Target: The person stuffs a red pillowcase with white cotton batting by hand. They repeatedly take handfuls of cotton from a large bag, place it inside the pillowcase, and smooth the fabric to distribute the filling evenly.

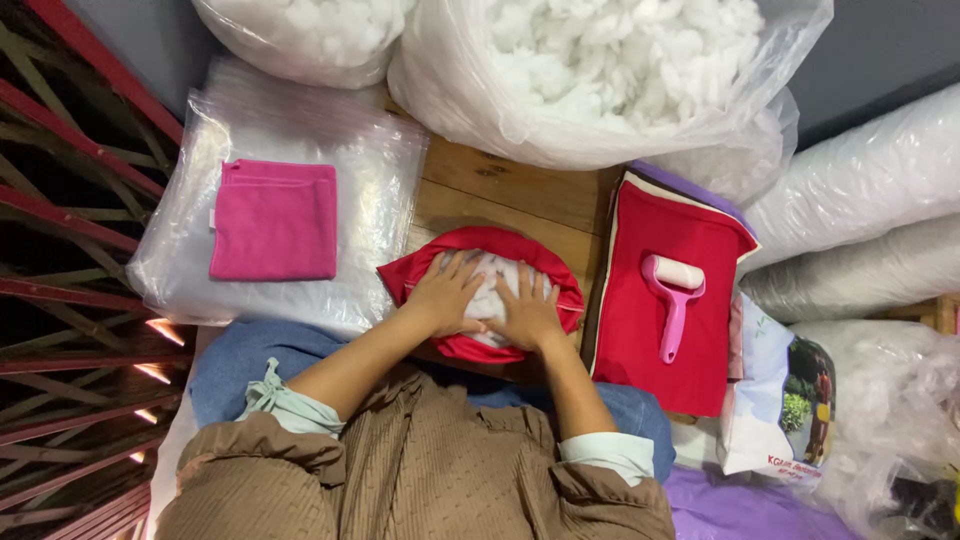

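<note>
Left hand and right hand spread flat, pressing white stuffing into red cushion cover on wooden table | best pressed evenly toward corners, opening kept wide.

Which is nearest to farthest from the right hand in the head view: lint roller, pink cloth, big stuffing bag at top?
From the right hand:
1. Lint roller, just to its right on the red fabric stack.
2. Stuffing bag, above it at the top.
3. Pink cloth, far left, beyond the left hand.
</note>
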